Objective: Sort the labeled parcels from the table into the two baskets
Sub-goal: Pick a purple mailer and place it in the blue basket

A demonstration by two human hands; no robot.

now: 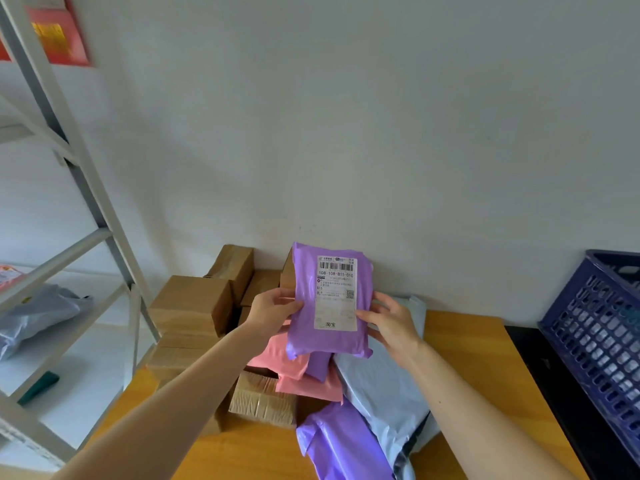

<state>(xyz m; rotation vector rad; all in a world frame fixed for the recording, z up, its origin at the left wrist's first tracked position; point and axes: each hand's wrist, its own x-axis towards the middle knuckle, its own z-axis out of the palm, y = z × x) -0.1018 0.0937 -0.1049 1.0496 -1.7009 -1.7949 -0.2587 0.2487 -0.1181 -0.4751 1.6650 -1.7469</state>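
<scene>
Holding flat purple plastic mailer parcel (pixel 329 306) upright above yellow wooden worktop (pixel 478 358), white shipping label (pixel 336 292) facing camera, likely for reading. Left grip (pixel 273 308) pinches its 9 o'clock edge, right grip (pixel 388 323) its 3 o'clock edge. Blue slotted plastic basket (pixel 595 341) at 3 o'clock.

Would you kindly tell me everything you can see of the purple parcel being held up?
The purple parcel is a soft, glossy plastic mailer, wrinkled, held upright above the parcel pile. A white label with barcode, QR code and 108-108-B15-010 faces the camera. The left hand grips its left edge, the right hand its right edge.
</scene>
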